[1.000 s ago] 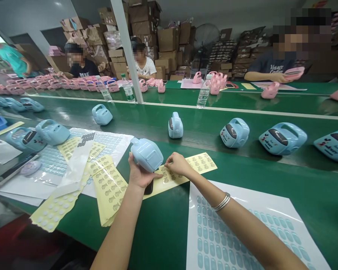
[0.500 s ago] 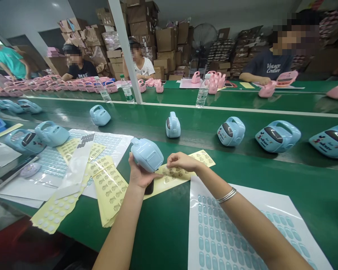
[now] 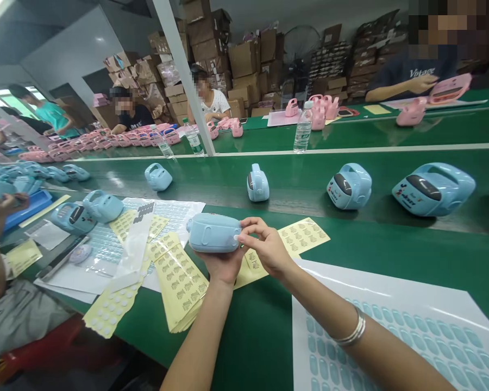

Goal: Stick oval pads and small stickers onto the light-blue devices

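Note:
My left hand (image 3: 224, 266) holds a light blue plastic case (image 3: 214, 233) from below, its smooth side with an oval recess facing me. At the right end of the case, my right hand (image 3: 264, 244) has its thumb and forefinger pinched together; whatever sits between them is too small to make out. Under my hands lies a yellow sticker strip (image 3: 303, 236) with small printed labels. A stack of yellow label sheets (image 3: 179, 277) is left of my left forearm. Below my right forearm is a white sheet (image 3: 432, 288) with rows of blue oval stickers.
Blue cases (image 3: 434, 190) stand in a row on the green belt (image 3: 212, 182) beyond my hands. Two more blue cases (image 3: 102, 206) rest on papers at the left. A neighbour's hand (image 3: 0, 212) is at the far left. A bottle (image 3: 303, 127) stands behind the belt.
The case has been turned more level, and my right hand has moved from over the yellow strip to the case's right end. The view has shifted, bringing a neighbour's arm in at left.

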Available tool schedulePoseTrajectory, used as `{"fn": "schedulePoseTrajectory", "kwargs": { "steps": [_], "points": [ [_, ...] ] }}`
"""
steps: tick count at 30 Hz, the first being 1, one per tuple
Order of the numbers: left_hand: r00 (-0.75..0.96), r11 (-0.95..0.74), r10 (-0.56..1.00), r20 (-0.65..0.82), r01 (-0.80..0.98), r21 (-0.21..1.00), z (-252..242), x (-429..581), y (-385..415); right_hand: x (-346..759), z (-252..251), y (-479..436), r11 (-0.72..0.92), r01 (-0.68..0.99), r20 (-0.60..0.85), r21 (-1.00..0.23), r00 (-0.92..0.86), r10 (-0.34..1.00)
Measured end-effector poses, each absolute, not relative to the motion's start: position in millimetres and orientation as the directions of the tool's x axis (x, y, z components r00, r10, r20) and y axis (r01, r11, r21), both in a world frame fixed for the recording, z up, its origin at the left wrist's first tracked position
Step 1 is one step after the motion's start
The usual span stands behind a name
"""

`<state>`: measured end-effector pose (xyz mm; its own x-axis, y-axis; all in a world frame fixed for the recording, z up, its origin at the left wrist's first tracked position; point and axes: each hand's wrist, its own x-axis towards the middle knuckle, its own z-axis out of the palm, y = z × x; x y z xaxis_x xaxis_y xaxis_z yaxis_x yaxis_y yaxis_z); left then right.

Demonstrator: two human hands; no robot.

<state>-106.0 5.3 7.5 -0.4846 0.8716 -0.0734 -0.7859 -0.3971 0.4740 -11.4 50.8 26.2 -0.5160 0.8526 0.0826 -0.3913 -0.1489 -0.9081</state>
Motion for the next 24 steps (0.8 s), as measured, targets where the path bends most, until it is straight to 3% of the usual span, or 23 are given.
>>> {"fn": "schedulePoseTrajectory", "kwargs": {
  "steps": [4, 15, 21, 24],
  "points": [
    [-0.507, -0.407, 0.86, -0.054, -0.748, 0.525, 0, -111, 5, -12, 29, 51, -0.092, -0.34, 0.1, -0.936, -0.506, 0.857],
    [-0.487, -0.402, 0.867, -0.11, -0.812, 0.423, 1, -107, 7, -11, 25, 53, 0.108, -0.231, 0.207, -0.967, -0.467, 0.859],
    [-0.508, -0.43, 0.859, -0.058, -0.779, 0.457, -1, -106, 6, -19, 18, 44, 0.457, -0.1, 0.465, -0.884, -0.295, 0.835],
    [-0.495, -0.413, 0.869, -0.022, -0.747, 0.522, 2, -105, 2, -19, 18, 37, 0.549, -0.105, 0.557, -0.829, -0.239, 0.795]
  ]
}}
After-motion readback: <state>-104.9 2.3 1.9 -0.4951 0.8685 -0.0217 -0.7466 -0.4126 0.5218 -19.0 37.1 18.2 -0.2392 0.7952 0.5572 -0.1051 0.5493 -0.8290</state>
